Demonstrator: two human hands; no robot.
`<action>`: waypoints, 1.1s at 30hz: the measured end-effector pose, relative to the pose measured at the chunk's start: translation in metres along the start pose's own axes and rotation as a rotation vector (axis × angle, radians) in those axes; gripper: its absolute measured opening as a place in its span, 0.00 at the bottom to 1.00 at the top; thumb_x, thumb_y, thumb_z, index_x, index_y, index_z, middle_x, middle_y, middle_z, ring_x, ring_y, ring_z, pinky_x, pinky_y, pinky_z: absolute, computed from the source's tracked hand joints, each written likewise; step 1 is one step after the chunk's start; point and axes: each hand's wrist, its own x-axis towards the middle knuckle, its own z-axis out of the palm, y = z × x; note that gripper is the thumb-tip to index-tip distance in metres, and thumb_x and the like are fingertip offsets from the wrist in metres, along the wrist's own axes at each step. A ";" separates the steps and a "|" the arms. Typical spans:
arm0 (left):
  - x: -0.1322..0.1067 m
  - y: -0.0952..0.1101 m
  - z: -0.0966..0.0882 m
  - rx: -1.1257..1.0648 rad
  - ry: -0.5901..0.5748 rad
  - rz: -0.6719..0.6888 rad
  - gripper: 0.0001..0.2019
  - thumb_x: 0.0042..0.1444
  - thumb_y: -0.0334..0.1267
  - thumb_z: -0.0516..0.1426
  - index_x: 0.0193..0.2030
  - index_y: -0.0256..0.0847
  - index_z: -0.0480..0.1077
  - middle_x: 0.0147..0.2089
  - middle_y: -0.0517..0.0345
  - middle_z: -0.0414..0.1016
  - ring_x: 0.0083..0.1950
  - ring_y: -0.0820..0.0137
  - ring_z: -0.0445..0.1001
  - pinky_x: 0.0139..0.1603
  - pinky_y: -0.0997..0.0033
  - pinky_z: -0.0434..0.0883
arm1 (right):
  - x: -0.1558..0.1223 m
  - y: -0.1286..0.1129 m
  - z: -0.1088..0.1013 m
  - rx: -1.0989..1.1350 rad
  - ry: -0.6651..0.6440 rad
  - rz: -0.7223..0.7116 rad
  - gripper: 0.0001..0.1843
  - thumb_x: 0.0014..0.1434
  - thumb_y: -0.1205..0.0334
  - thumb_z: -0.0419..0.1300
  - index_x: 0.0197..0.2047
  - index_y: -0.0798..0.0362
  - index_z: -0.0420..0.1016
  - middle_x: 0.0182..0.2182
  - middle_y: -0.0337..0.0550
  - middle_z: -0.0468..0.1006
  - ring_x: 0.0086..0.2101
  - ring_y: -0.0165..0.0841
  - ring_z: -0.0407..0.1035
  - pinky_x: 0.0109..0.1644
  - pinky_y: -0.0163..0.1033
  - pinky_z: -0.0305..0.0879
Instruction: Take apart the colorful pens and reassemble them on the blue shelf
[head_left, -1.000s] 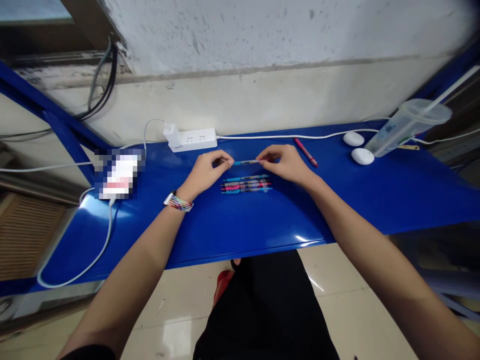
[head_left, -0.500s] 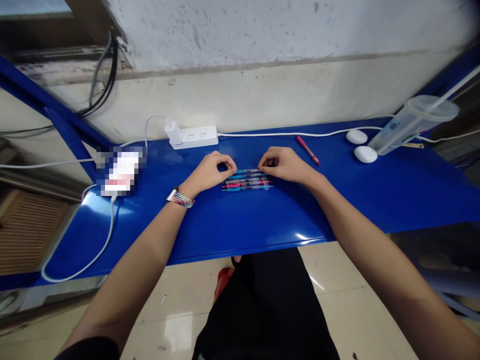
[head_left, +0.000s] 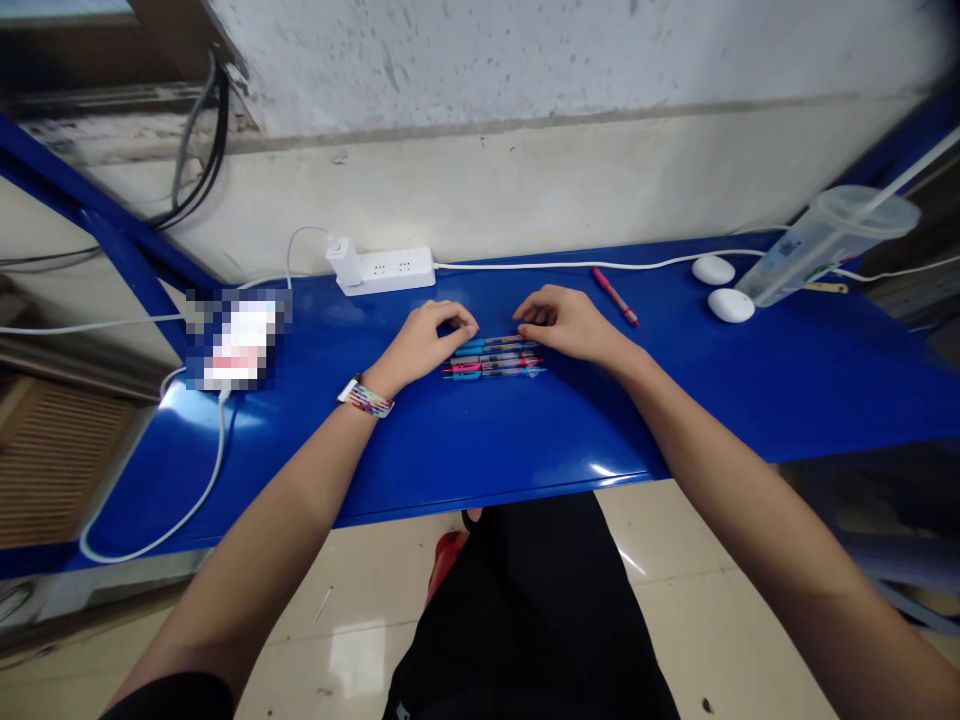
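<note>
Several pens [head_left: 493,358] lie side by side in a neat row on the blue table [head_left: 465,440], blue and pink ones among them. My left hand [head_left: 424,343] is curled at the row's left end, its fingertips pinched at the rearmost blue pen [head_left: 487,343]. At the right end of the same pen, my right hand [head_left: 568,325] is curled, fingers bent down onto the tip. That pen rests on the table against the others. A coloured band [head_left: 365,399] is on my left wrist.
A white power strip [head_left: 386,270] with a plugged charger sits at the back. A red pen [head_left: 615,298] lies right of my right hand. Further right are two white oval objects [head_left: 721,288] and a plastic cup with straw [head_left: 821,245]. A blurred device [head_left: 236,345] and white cable [head_left: 191,505] lie left.
Both hands lowered the blue pen, held by its ends above the table, and set it at the back of the row. The hands stay at its ends.
</note>
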 end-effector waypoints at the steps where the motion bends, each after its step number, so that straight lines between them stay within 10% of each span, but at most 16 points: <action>1: 0.001 0.000 0.004 -0.057 0.031 -0.028 0.07 0.68 0.41 0.61 0.42 0.47 0.83 0.47 0.53 0.88 0.52 0.58 0.82 0.63 0.50 0.74 | -0.001 -0.001 0.005 0.007 0.081 0.019 0.09 0.59 0.63 0.68 0.43 0.51 0.89 0.43 0.48 0.83 0.39 0.41 0.79 0.50 0.50 0.76; 4: 0.002 0.001 0.016 -0.271 0.175 -0.130 0.09 0.69 0.40 0.60 0.40 0.46 0.82 0.44 0.53 0.88 0.50 0.60 0.84 0.61 0.54 0.77 | -0.003 -0.007 0.025 0.117 0.294 0.071 0.11 0.65 0.62 0.64 0.46 0.49 0.87 0.48 0.49 0.83 0.45 0.43 0.81 0.55 0.52 0.78; 12: -0.001 0.010 0.035 -0.554 0.474 -0.253 0.09 0.65 0.37 0.60 0.35 0.45 0.80 0.41 0.53 0.85 0.47 0.63 0.83 0.57 0.59 0.78 | -0.008 -0.012 0.054 0.222 0.355 0.085 0.13 0.66 0.62 0.60 0.51 0.47 0.84 0.56 0.52 0.81 0.62 0.48 0.74 0.66 0.56 0.72; 33: 0.001 0.014 0.040 -0.670 0.528 -0.301 0.09 0.65 0.41 0.57 0.34 0.45 0.75 0.41 0.53 0.83 0.46 0.66 0.82 0.51 0.64 0.77 | -0.009 -0.027 0.048 0.062 0.276 -0.011 0.10 0.64 0.67 0.59 0.39 0.47 0.82 0.46 0.45 0.88 0.54 0.48 0.79 0.68 0.58 0.65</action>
